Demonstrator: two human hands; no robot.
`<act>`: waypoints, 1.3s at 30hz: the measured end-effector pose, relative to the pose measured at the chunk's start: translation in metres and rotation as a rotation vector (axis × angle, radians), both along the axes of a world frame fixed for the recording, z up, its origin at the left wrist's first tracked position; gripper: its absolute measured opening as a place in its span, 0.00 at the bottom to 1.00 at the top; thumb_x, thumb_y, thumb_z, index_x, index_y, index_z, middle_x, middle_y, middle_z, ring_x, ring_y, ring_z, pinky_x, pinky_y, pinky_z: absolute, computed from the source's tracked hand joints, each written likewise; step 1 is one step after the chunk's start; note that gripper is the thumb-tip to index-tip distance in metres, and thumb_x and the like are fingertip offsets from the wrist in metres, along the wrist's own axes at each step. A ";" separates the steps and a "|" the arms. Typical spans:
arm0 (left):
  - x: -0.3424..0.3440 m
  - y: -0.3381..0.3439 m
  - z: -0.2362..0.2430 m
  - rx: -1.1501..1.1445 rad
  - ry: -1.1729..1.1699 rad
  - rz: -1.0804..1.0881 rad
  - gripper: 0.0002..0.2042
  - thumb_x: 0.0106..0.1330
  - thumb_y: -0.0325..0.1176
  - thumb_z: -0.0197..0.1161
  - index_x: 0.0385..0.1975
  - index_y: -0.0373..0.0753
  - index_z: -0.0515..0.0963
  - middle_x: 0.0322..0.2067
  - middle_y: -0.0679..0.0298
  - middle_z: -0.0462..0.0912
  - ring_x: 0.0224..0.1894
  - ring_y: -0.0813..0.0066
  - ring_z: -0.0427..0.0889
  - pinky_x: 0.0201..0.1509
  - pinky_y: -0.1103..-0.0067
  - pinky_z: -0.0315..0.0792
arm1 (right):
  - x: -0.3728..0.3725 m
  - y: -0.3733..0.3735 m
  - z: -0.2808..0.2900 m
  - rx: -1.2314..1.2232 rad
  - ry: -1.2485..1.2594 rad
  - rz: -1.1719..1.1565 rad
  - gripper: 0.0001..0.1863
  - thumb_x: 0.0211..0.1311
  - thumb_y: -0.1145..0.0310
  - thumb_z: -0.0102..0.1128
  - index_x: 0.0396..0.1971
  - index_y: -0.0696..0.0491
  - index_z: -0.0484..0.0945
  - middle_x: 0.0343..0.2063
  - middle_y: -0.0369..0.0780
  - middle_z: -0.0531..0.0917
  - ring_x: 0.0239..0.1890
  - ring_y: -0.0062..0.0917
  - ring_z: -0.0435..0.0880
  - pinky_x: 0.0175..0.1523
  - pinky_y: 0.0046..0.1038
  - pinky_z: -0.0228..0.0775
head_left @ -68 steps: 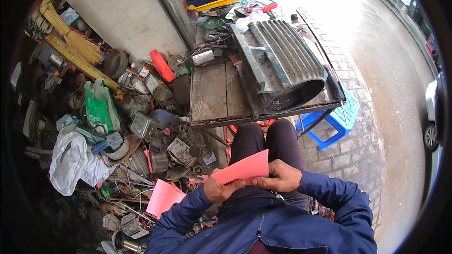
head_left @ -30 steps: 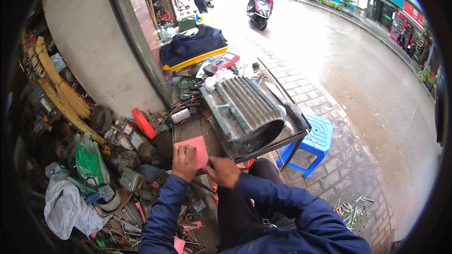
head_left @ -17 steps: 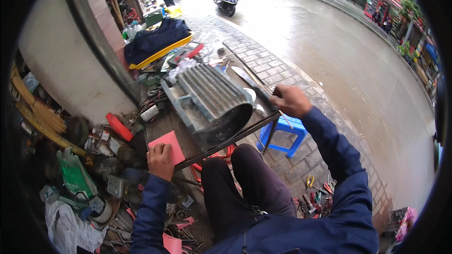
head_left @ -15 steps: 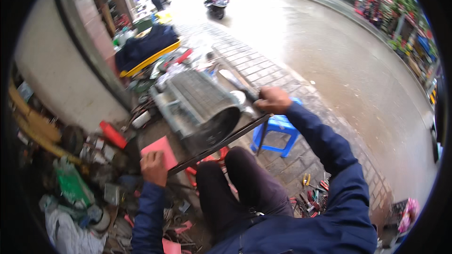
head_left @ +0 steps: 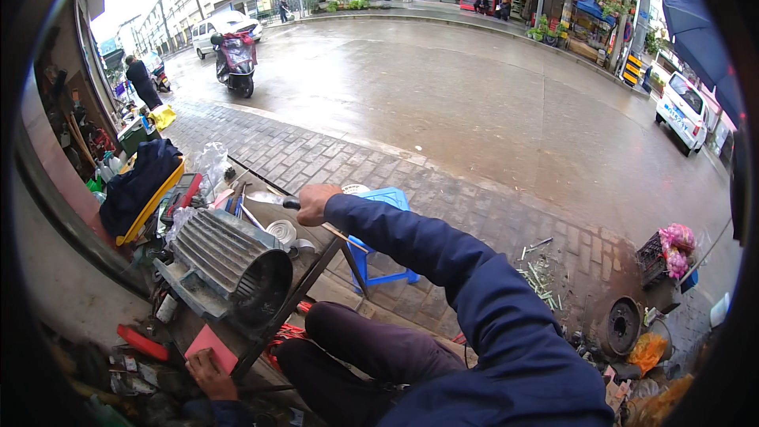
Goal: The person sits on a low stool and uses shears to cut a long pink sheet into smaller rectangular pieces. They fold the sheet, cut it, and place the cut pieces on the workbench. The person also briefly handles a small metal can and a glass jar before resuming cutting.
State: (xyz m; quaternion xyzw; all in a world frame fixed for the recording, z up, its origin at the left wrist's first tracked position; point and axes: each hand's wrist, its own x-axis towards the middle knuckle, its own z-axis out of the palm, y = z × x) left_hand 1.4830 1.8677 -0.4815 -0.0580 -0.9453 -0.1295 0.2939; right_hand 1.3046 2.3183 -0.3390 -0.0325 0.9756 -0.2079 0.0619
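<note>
My right hand (head_left: pixel 318 204) is closed round the black handle of a knife (head_left: pixel 267 198), its broad shiny blade pointing left over the far right part of the worktable (head_left: pixel 304 269). At the table's near left corner, my left hand (head_left: pixel 210 374) has its curled fingers on the edge of a pink sheet (head_left: pixel 215 347), thumb side hidden. Between the hands lies a grey finned motor housing (head_left: pixel 225 249), its round open end facing me. A white roll of tape (head_left: pixel 282 231) sits beside it, below the knife.
A yellow tray (head_left: pixel 150 205) with dark cloth stands beyond the housing. A blue stool (head_left: pixel 383 213) is right of the table. A red long object (head_left: pixel 143 341) lies among clutter at the left. A scooter (head_left: pixel 236 63) stands on the wet road; a wheel drum (head_left: pixel 623 324) lies right.
The view has swung to the right and up, showing more of the street. My right hand still grips the knife, and my left hand stays on the pink sheet.
</note>
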 end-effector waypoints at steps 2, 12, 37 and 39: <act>0.000 -0.001 0.002 -0.020 -0.004 -0.021 0.06 0.68 0.25 0.54 0.41 0.36 0.77 0.42 0.53 0.76 0.48 0.47 0.73 0.57 0.59 0.66 | 0.017 0.010 0.012 -0.063 0.008 -0.006 0.23 0.54 0.61 0.59 0.42 0.64 0.84 0.41 0.58 0.86 0.48 0.50 0.86 0.53 0.43 0.77; -0.001 -0.003 0.015 -0.025 -0.045 -0.115 0.06 0.68 0.27 0.56 0.41 0.35 0.77 0.42 0.52 0.76 0.47 0.46 0.73 0.55 0.58 0.67 | 0.178 -0.005 -0.039 -0.661 0.308 0.451 0.23 0.59 0.68 0.65 0.54 0.54 0.72 0.34 0.49 0.81 0.36 0.46 0.84 0.40 0.41 0.75; 0.030 -0.026 0.015 -0.013 -0.004 -0.175 0.10 0.63 0.21 0.62 0.42 0.39 0.80 0.41 0.60 0.79 0.46 0.56 0.75 0.55 0.66 0.70 | 0.224 -0.067 -0.103 -0.196 0.086 0.521 0.22 0.57 0.62 0.69 0.51 0.52 0.77 0.35 0.49 0.85 0.37 0.51 0.85 0.39 0.48 0.77; 0.031 -0.025 0.017 -0.033 -0.019 -0.167 0.09 0.63 0.23 0.63 0.42 0.40 0.80 0.41 0.60 0.79 0.46 0.56 0.75 0.55 0.66 0.70 | 0.220 -0.070 -0.103 -0.223 0.092 0.543 0.22 0.56 0.62 0.69 0.50 0.53 0.78 0.35 0.49 0.85 0.37 0.51 0.85 0.39 0.48 0.77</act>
